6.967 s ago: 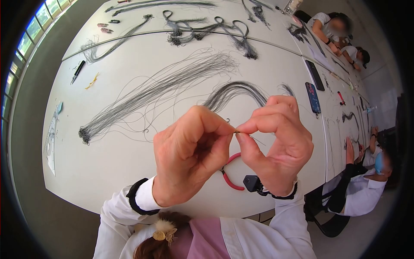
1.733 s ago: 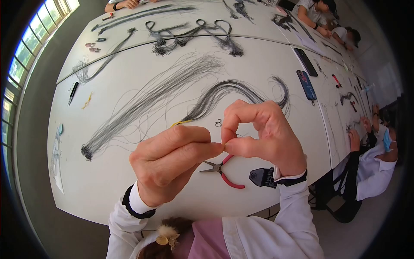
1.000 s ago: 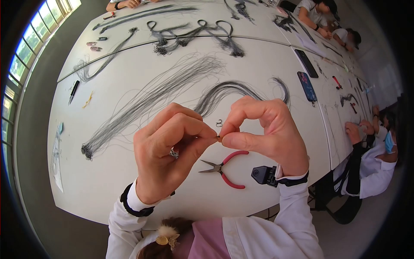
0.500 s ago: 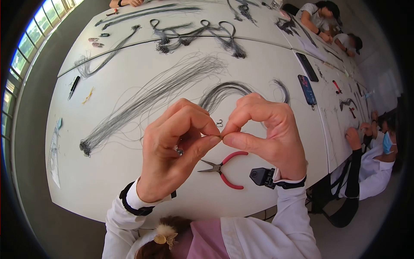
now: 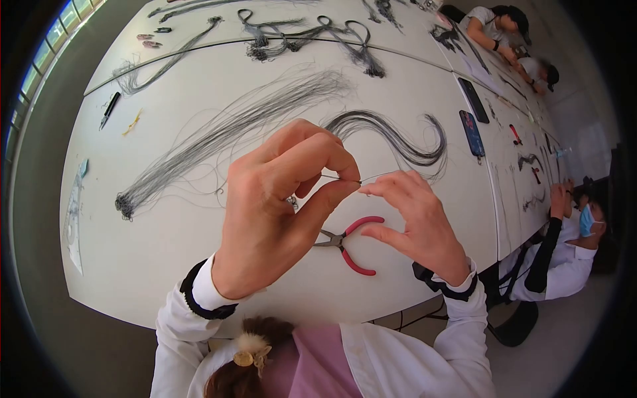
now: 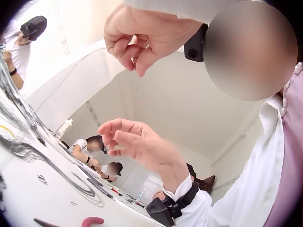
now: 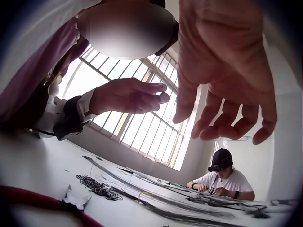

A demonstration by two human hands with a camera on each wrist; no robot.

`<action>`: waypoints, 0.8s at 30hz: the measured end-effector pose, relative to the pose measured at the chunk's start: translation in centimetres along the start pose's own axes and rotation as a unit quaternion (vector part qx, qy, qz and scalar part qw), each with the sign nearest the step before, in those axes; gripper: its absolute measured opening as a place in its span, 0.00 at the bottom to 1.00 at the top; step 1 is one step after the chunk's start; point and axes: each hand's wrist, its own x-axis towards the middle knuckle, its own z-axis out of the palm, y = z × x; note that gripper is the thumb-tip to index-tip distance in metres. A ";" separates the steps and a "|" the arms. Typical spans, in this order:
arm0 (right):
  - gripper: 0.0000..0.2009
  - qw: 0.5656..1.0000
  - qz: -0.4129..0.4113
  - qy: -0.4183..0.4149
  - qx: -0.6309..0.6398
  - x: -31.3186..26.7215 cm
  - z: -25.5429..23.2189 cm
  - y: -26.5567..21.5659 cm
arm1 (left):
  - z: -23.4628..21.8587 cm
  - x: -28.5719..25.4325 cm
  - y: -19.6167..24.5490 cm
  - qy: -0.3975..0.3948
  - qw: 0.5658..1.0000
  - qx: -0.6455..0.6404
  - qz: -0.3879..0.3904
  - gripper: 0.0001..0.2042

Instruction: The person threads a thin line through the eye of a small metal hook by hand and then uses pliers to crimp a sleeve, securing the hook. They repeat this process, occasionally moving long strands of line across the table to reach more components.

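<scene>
My left hand (image 5: 279, 199) pinches a thin dark line (image 5: 382, 176) between thumb and forefinger. The line runs out from these fingertips toward the right hand, and a short stretch also shows inside the left fingers. Beside it, my right hand (image 5: 419, 222) has its fingers loosely spread and its thumb apart, with nothing gripped. In the right wrist view, the right hand (image 7: 227, 71) hangs with fingers parted. Below the hands lie red-handled pliers (image 5: 345, 247), their tips hidden behind the left hand. A curved bundle of dark lines (image 5: 391, 136) lies beyond the hands.
A long straight bundle of lines (image 5: 219, 146) ends in a dark cluster at left. Farther back lie looped bundles (image 5: 318, 33). A black pen (image 5: 111, 111), yellow strands (image 5: 133, 123), a ruler (image 5: 76, 219) and two phones (image 5: 472, 132) lie around. Other people sit at the right.
Both hands pinched at one spot moments ago; now the right hand has let go, spread its fingers and drawn slightly right. The left keeps its pinch, slightly raised and farther right.
</scene>
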 end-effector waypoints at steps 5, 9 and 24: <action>0.37 0.983 -0.044 -0.109 -0.143 -3.6 3.6 -0.3 | 0.4 -0.1 -0.3 -0.002 1.000 -0.004 0.001 0.06; 0.39 0.982 -0.023 -0.139 -0.124 -4.2 4.4 0.4 | 0.6 -0.2 -0.5 -0.007 0.999 -0.038 -0.006 0.06; 0.19 0.987 -0.125 0.058 -0.088 -3.8 2.4 0.1 | -0.4 0.1 -1.1 -0.012 0.993 -0.069 -0.096 0.06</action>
